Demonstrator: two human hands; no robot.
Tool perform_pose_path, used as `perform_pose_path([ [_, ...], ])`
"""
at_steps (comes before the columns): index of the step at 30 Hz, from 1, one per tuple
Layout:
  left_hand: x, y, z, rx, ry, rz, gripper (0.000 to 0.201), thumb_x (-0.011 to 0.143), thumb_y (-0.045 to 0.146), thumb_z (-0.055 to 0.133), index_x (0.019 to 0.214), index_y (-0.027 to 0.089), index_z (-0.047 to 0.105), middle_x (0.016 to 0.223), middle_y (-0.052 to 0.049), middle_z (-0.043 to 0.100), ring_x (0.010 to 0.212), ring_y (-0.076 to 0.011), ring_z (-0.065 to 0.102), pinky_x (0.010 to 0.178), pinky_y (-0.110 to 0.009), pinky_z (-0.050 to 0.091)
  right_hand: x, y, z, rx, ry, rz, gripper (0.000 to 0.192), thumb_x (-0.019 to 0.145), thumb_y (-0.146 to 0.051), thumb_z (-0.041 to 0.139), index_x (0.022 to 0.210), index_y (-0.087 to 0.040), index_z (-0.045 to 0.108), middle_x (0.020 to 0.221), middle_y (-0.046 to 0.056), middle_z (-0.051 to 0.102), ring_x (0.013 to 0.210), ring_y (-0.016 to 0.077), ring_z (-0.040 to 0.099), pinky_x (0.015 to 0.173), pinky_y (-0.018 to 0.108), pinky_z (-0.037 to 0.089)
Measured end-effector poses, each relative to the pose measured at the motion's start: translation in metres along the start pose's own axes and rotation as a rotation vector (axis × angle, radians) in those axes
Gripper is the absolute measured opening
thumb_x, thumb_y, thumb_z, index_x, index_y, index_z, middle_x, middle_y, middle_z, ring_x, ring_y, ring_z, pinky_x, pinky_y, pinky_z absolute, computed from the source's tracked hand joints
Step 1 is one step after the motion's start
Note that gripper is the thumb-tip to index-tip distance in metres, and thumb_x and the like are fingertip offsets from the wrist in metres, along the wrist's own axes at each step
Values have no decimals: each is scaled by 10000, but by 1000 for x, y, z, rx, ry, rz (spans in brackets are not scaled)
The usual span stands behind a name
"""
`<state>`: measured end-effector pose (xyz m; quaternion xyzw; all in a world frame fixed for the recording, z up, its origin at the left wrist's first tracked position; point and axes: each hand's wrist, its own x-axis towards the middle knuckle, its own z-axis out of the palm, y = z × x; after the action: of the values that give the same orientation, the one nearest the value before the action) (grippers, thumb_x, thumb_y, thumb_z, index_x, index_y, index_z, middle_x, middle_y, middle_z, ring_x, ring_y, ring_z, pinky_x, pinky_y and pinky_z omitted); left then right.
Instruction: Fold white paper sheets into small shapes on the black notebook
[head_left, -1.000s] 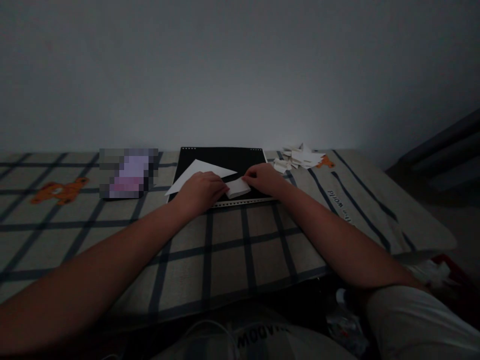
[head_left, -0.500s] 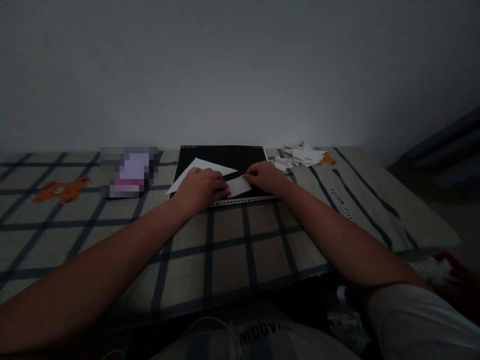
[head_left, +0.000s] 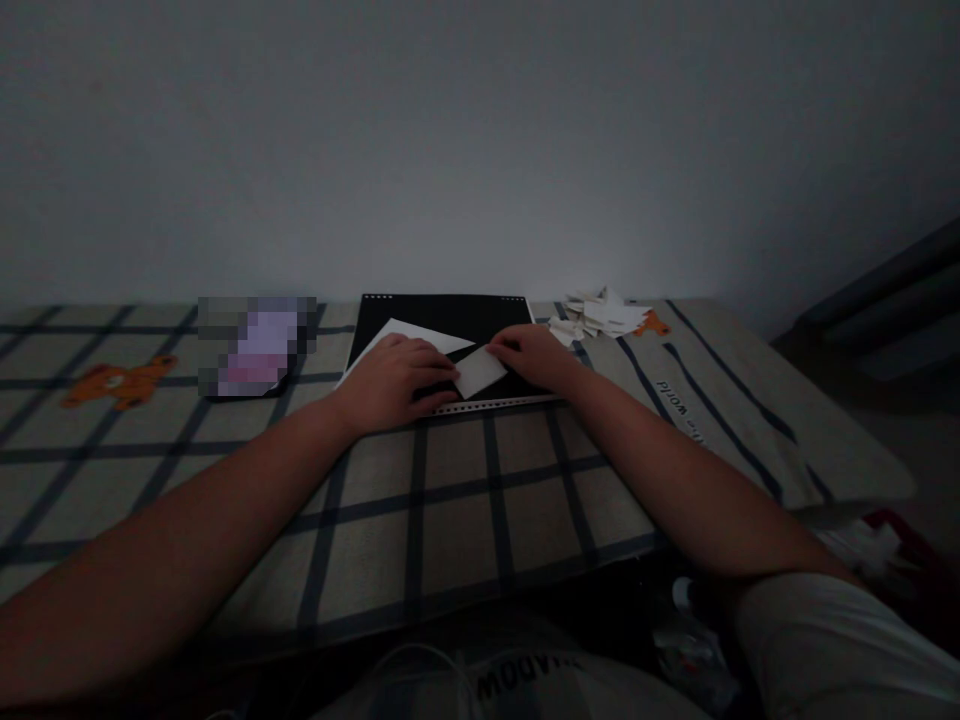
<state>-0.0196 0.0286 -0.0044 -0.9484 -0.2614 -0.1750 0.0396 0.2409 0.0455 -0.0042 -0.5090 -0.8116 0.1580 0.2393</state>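
Note:
A small folded piece of white paper (head_left: 481,372) lies over the black pad (head_left: 442,308), between my two hands. With thumb and fingertips pinched together, my right hand (head_left: 531,355) holds its upper right corner. Resting at the paper's left edge, my left hand (head_left: 394,382) has its thumb and fingers apart, the fingertips touching or very near the edge. Partly beneath my left hand lies a larger white paper sheet (head_left: 424,335) with a pointed corner; the hand hides its lower part. The pad has punched holes along its edges.
A blurred-out phone (head_left: 262,345) lies to the left on the checked tablecloth (head_left: 450,480). Crumpled and folded white papers (head_left: 607,312) are heaped right of the pad. Behind the table rises a plain wall (head_left: 480,150). A clear plastic bottle (head_left: 686,630) is below the front edge.
My left thumb has drawn away from the small paper, and those fingers have opened. The paper now shows more of its surface and is tilted more. My right hand keeps its pinch.

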Motion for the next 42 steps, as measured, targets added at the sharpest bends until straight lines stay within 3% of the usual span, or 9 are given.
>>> perform_pose_path([
  [5, -1, -4, 1, 29, 89, 53, 383, 911, 189, 522, 1212, 238, 754, 1216, -90, 741, 1091, -282, 663, 882, -436, 480, 0, 5, -2, 127, 13, -93, 207, 953, -244, 604, 922, -163, 791, 909, 58, 767, 825, 172, 633, 762, 291, 425],
  [12, -2, -12, 7, 64, 158, 143, 294, 1032, 346, 511, 1077, 273, 792, 1143, -66, 753, 1024, -254, 669, 823, -395, 463, -1, 2, 1, 244, -10, -112, 213, 939, -302, 623, 944, -176, 794, 921, 55, 764, 850, 178, 640, 771, 297, 447],
  [20, -1, -7, 1, 110, 188, 170, 248, 1022, 277, 538, 1016, 242, 784, 1093, -49, 770, 973, -229, 663, 778, -371, 436, -1, 6, 4, 393, -89, -83, 252, 884, -360, 675, 982, -160, 793, 930, 70, 770, 843, 183, 663, 769, 311, 495],
  [24, -2, -5, 0, 124, 170, 158, 239, 1019, 287, 544, 1030, 238, 778, 1094, -49, 770, 980, -231, 659, 768, -377, 421, -1, 5, 2, 375, -98, -46, 207, 863, -283, 682, 976, -162, 805, 947, 76, 783, 855, 183, 683, 797, 314, 515],
  [28, -3, -2, 0, 129, 128, 171, 312, 1052, 303, 461, 1170, 226, 740, 1069, -65, 768, 979, -231, 651, 773, -385, 421, -2, 0, 2, 359, -88, -20, 185, 854, -259, 684, 946, -156, 807, 922, 74, 789, 828, 174, 685, 773, 304, 515],
  [33, 0, 3, 1, 36, 83, 50, 375, 1050, 316, 424, 1274, 207, 703, 1040, -101, 747, 936, -238, 650, 797, -397, 463, -4, -11, 5, 357, -37, -41, 181, 856, -303, 687, 905, -167, 797, 878, 52, 782, 784, 165, 667, 723, 295, 499],
  [38, 3, 8, 6, -214, 222, -206, 447, 992, 448, 560, 1358, 205, 640, 1126, -100, 728, 1003, -239, 666, 859, -378, 521, -6, -20, 10, 384, -17, -61, 210, 871, -341, 674, 915, -176, 796, 866, 48, 776, 779, 167, 660, 709, 294, 485],
  [42, 4, 13, 6, -425, 276, -420, 513, 958, 529, 595, 1352, 204, 639, 1053, -64, 753, 834, -184, 677, 770, -324, 543, -5, -20, 12, 484, -16, -35, 212, 856, -345, 677, 901, -173, 793, 848, 42, 772, 779, 163, 657, 707, 290, 481],
])
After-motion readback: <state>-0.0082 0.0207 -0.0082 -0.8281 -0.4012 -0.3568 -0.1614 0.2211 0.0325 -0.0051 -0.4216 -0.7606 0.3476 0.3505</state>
